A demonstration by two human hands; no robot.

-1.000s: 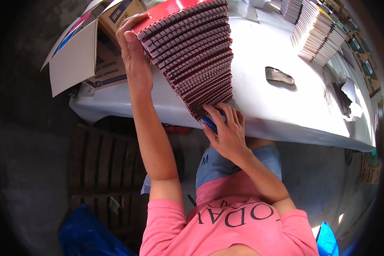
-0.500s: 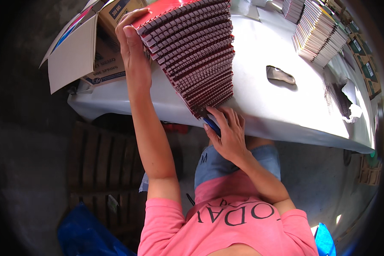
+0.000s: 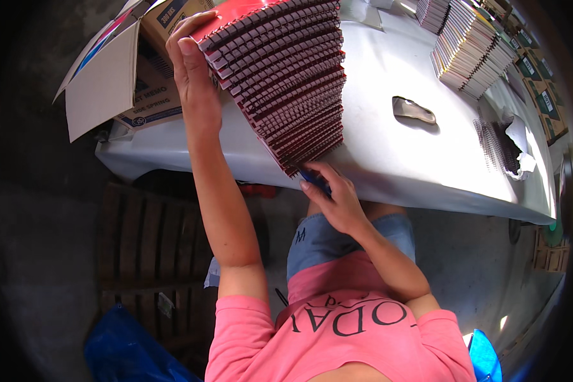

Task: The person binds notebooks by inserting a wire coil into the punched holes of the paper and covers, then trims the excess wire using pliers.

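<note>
A tall stack of wire-bound notebooks (image 3: 280, 76) with red covers stands at the table's near edge, its dark spiral spines facing me. My left hand (image 3: 194, 70) grips the stack's upper left corner, thumb on the side and fingers over the red top cover. Low on the stack, my right hand (image 3: 337, 197) is closed around a blue-handled tool (image 3: 315, 181). The tool's dark tip meets the spines near the bottom right corner; its exact kind is partly hidden by my fingers.
The white-covered table (image 3: 388, 159) holds a dark oblong object (image 3: 415, 111), loose wire spirals (image 3: 490, 143) by crumpled white wrapping, and more notebook stacks (image 3: 471, 51) at the far right. An open cardboard box (image 3: 102, 83) stands left. Wooden pallets (image 3: 130, 235) lie on the floor.
My right hand has shifted slightly with the tool, its fingers now more curled around it. My left hand keeps its grip on the stack. The whole view has moved a little.
</note>
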